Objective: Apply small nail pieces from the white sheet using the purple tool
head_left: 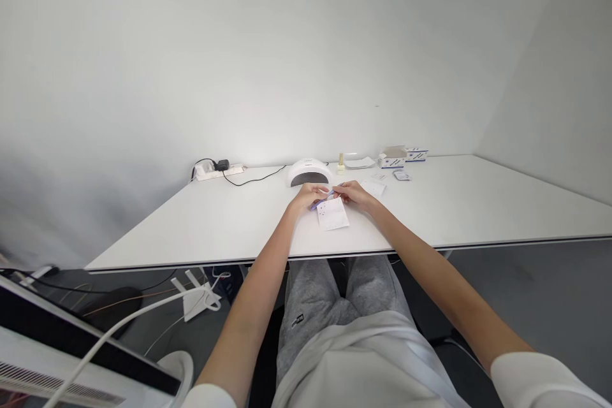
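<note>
My left hand [310, 194] and my right hand [352, 192] meet over the white table, fingers closed around a slim purple stick-like tool [313, 206]. One end of it sticks out below my left fingers, and my right fingers grip near the other end. What kind of tool it is cannot be made out. Just below the hands lies a white sheet [333, 214] with small dark marks on its upper left part. A white nail lamp [310, 164] with an arched dark opening stands right behind my left hand. A small pale bottle with a gold cap [340, 164] is beside the lamp.
Behind my right hand lie another white sheet [373, 188], a small packet [401, 175], a white tray [359, 163] and an open box [392, 158]. A power strip [218, 171] with a black adapter sits at the back left. The table's front edge [191, 264] crosses before my lap.
</note>
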A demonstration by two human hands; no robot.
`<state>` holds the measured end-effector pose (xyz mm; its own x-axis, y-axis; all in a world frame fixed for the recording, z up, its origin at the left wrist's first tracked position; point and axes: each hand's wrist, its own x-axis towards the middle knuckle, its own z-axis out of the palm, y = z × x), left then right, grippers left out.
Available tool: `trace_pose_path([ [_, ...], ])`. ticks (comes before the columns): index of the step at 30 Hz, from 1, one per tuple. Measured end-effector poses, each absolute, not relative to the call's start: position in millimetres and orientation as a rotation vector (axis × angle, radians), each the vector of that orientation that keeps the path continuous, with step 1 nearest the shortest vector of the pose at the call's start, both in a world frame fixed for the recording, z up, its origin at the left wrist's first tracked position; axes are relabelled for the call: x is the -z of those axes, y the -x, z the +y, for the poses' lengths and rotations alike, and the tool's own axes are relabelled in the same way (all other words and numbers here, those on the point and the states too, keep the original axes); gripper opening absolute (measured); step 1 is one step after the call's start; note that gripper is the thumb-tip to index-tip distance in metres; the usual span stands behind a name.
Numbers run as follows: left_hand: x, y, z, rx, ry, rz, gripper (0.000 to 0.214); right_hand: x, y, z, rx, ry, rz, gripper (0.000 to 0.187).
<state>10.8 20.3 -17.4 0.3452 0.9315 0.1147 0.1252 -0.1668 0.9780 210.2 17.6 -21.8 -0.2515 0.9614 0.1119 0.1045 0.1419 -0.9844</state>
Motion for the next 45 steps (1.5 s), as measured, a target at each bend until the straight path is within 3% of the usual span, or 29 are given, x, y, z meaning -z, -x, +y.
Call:
trace_pose_path([
  [7,17,-12,21,-0.931,-1.632,1.038,0.008,22,-211,18,-1.224,1.047,-1.568,0.037],
  [26,12,-12,18,-0.999,-1.681,1.078,0.002,13,-209,5,-1.125,1.056,-1.848,0.049],
  [45,14,-13,19,-0.949,-1.746,1.159,0.004,7,-205,0,-1.046,1.123,-2.036,0.039],
])
